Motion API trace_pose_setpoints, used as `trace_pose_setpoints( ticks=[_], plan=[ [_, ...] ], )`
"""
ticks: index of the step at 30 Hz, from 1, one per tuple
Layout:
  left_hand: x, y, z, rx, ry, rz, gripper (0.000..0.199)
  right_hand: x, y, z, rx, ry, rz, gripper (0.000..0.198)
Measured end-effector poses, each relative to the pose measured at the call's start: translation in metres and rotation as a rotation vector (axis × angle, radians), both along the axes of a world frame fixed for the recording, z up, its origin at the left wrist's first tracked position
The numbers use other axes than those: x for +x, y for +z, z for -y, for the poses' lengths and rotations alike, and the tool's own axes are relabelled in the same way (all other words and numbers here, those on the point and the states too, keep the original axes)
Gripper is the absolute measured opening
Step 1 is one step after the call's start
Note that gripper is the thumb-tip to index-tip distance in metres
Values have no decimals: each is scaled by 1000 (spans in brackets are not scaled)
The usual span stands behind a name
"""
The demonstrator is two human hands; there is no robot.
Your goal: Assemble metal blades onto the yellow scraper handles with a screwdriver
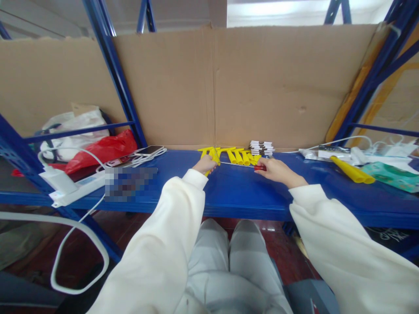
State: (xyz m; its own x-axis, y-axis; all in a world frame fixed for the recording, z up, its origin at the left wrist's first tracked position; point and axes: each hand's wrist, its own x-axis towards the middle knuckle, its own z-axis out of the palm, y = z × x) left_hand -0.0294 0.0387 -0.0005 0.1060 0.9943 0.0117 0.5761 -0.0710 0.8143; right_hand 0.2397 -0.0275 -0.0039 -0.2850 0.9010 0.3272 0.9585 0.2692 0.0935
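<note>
My left hand (205,164) is closed around a yellow plastic piece (215,154), much of it hidden by the fingers. In my right hand (278,171) is a screwdriver (260,167), gripped by its red handle. Its long thin shaft runs left across to the yellow piece; whether the tip touches it, I cannot make out. Just behind the shaft lie several yellow T-shaped pieces (231,155) with hollow tubular ends, side by side on the blue shelf (248,194). A small stack of white and dark parts (261,148) stands behind my right hand.
A cardboard panel (275,87) closes off the back. On the left are a phone (151,151), a white power strip (78,188) with cables, and a red bag (103,150). Yellow tubes (353,171) and a green packet (391,175) lie right. Blue posts (113,65) frame the shelf.
</note>
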Motion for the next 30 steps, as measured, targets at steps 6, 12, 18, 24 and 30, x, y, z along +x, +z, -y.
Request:
trace_pose_setpoints(
  ticks=[6,12,18,24,30],
  plan=[
    [1,1,2,0,13,9,33,-2,1,3,3,-1,37,22],
    [2,3,5,10,21,11,40,-3,2,4,-36,-16,39,26],
    [1,-1,1,12,11,14,35,-6,3,5,-106,-37,52,25],
    [1,0,2,8,-1,4,36,-6,4,5,-141,-45,29,24],
    [-1,-1,1,8,-25,0,24,-1,0,0,-144,19,0,24]
  ],
)
